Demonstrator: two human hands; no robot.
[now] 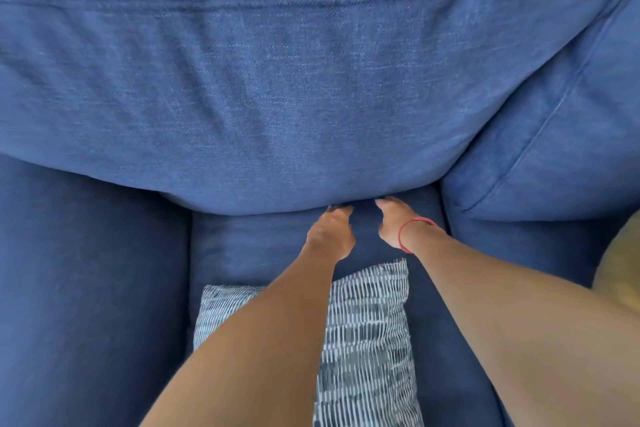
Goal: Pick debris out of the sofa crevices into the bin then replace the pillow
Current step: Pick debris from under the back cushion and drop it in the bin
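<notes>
A blue sofa fills the view. Its big back cushion bulges over the seat cushion. My left hand and my right hand reach side by side to the crevice where back cushion meets seat. Both sets of fingertips touch the lower edge of the back cushion and are partly hidden in the shadow there. I cannot tell if either hand holds anything. A thin red band circles my right wrist. A grey and white striped pillow lies flat on the seat under my forearms. No debris or bin shows.
A second blue back cushion sits to the right. The sofa's padded arm runs down the left side. A blurred yellowish surface shows at the right edge.
</notes>
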